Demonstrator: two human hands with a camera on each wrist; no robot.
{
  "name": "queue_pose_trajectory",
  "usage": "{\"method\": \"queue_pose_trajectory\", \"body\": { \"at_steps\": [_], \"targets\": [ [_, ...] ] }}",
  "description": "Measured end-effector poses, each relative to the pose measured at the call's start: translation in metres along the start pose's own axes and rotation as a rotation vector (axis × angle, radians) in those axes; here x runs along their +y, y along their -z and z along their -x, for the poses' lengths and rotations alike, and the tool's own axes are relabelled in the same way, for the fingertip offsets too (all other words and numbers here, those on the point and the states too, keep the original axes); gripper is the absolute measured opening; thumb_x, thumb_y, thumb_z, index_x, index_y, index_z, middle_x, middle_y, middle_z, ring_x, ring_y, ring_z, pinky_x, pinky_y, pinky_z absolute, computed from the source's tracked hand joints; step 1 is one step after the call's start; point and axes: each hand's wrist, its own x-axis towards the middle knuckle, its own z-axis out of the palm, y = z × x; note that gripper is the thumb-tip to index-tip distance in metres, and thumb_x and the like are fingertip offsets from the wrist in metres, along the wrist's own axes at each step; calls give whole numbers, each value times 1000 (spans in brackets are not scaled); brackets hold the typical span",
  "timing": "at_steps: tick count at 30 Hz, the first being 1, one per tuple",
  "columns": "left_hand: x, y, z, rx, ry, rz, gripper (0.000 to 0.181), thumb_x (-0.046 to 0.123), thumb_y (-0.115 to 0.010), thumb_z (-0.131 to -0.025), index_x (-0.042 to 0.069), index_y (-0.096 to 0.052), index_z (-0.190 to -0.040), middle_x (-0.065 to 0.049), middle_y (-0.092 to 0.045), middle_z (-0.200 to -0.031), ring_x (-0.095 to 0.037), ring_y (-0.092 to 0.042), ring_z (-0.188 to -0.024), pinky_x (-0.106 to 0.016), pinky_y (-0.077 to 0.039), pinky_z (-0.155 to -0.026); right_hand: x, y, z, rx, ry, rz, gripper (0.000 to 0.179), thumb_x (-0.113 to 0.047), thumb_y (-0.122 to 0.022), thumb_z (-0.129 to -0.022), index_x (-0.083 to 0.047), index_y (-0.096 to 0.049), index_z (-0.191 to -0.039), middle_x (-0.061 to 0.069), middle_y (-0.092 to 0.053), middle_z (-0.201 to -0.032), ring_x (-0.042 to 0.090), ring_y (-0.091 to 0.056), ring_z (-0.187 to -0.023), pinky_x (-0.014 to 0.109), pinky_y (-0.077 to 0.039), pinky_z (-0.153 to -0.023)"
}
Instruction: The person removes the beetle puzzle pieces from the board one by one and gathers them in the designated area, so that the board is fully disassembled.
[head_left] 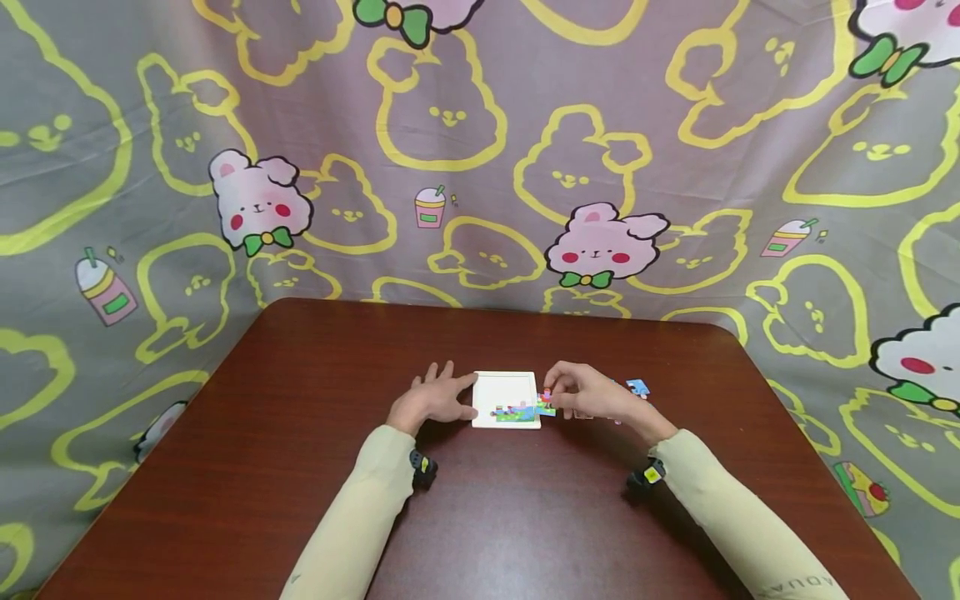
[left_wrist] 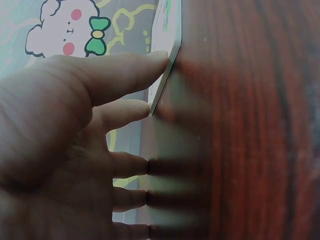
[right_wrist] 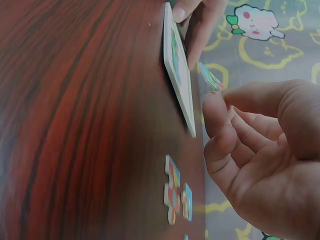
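A white puzzle tray [head_left: 504,388] lies flat on the table, with joined colourful puzzle pieces [head_left: 516,412] along its near side. My left hand [head_left: 435,398] rests at the tray's left edge, thumb and index finger touching the frame, the other fingers spread on the table. Between thumb and fingers, my right hand [head_left: 588,390] pinches a puzzle piece [right_wrist: 212,77] with green and red print. In the head view that piece hangs just over the tray's right edge. The right wrist view shows it raised off the table, apart from the tray.
Loose puzzle pieces [right_wrist: 172,190] lie on the table right of the tray, partly hidden under my right hand in the head view. A blue piece [head_left: 638,387] sits beyond the right wrist. A patterned cloth [head_left: 450,167] hangs behind the brown table [head_left: 337,350].
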Motion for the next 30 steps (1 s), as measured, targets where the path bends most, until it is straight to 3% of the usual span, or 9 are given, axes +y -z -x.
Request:
{"method": "queue_pose_trajectory", "body": {
  "at_steps": [9,24,30],
  "targets": [
    [0,0,1,-3,-1,2,70,42,-61,-95,30,-29,-156,-19,-5,-165,-43,4,-152,-62,-5,-120,6,10,15,-77,19,33,10,-7,-62,-94,-8,-57,-103,13,-66,-77,34,-62,-60,38,-50,-46],
    [0,0,4,-1,2,3,69,41,-62,-95,29,-30,-155,-19,-6,-165,-43,3,-152,-62,-5,-120,22,19,42,-228,-44,58,12,-11,-67,-93,-5,-57,-95,17,-65,-68,21,-61,-51,33,-52,-45],
    [-1,-1,4,5,-5,-9,69,42,-61,-95,30,-30,-155,-19,-7,-165,-44,3,-151,-62,-6,-120,23,17,47,-232,-67,41,20,-15,-68,-92,-1,-55,-94,18,-64,-65,21,-62,-49,37,-53,-45]
  ]
}}
